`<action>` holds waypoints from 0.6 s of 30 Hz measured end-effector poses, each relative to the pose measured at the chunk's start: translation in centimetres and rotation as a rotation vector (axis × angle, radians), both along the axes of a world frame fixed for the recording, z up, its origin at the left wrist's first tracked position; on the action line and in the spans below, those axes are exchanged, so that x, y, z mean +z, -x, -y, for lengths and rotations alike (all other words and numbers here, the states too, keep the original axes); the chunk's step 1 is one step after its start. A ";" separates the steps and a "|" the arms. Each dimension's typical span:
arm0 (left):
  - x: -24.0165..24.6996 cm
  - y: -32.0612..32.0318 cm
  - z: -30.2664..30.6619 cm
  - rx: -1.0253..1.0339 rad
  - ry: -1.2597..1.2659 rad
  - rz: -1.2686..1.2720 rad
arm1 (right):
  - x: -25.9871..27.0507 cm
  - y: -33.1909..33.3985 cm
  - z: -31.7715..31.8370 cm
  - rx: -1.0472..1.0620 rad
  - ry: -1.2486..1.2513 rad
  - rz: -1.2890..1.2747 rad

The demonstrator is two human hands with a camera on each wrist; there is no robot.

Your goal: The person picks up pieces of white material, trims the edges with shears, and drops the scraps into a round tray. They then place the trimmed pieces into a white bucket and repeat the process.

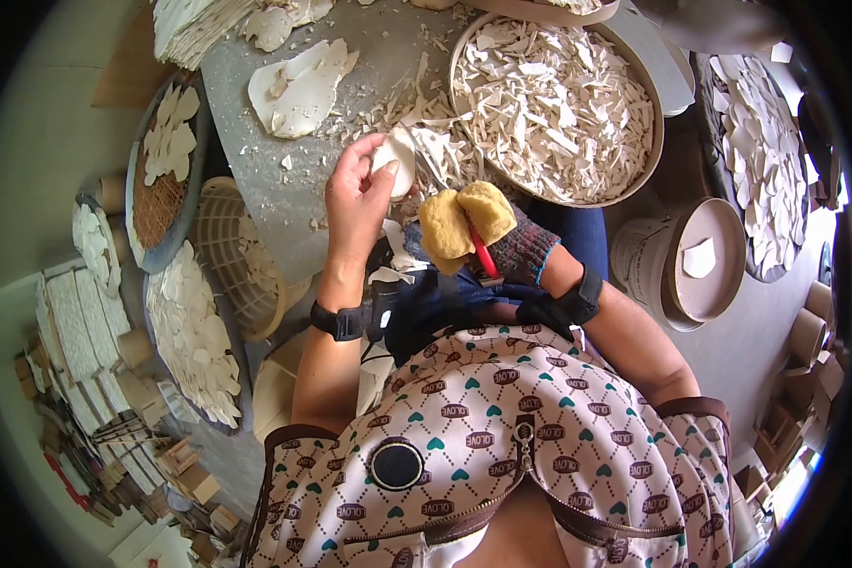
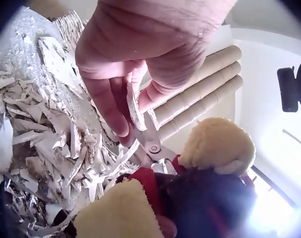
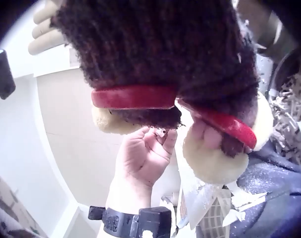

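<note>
My bare left hand (image 1: 353, 206) pinches a thin, off-white, rounded slice (image 1: 397, 163) between thumb and fingers, over the near edge of the worktable. In the left wrist view the slice (image 2: 134, 106) shows edge-on, right by the metal blades (image 2: 153, 147) of a pair of scissors. My right hand (image 1: 525, 248) wears a dark knitted glove and grips those scissors by their red handles (image 3: 135, 96). Yellow sponge padding (image 1: 488, 211) sits around the handles and covers part of the fingers.
On the grey worktable (image 1: 241, 114) lie a larger white slab (image 1: 303, 87) and loose scraps. A round tray (image 1: 655, 118) heaped with white strips stands at its right. A bucket (image 1: 639, 251) is at right; trays of slices (image 1: 191, 331) and a plastic basket (image 1: 220, 222) are at left.
</note>
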State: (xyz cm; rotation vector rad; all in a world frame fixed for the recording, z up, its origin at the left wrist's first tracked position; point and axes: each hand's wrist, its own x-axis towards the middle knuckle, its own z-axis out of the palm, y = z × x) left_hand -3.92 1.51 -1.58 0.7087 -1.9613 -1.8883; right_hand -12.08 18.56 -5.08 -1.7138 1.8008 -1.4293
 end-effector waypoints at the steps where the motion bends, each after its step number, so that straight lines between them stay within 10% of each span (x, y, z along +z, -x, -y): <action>1: 0.3 0.0 -0.3 -0.003 -0.048 -0.033 | 0.8 0.0 0.0 0.017 -0.018 0.078; 10: 1.1 0.1 -1.9 0.335 -0.251 -0.198 | 1.9 0.4 0.6 -0.040 0.053 -0.022; 18: 1.6 -0.5 0.3 0.167 -0.304 -0.073 | 0.7 -0.5 0.6 -0.036 0.082 0.010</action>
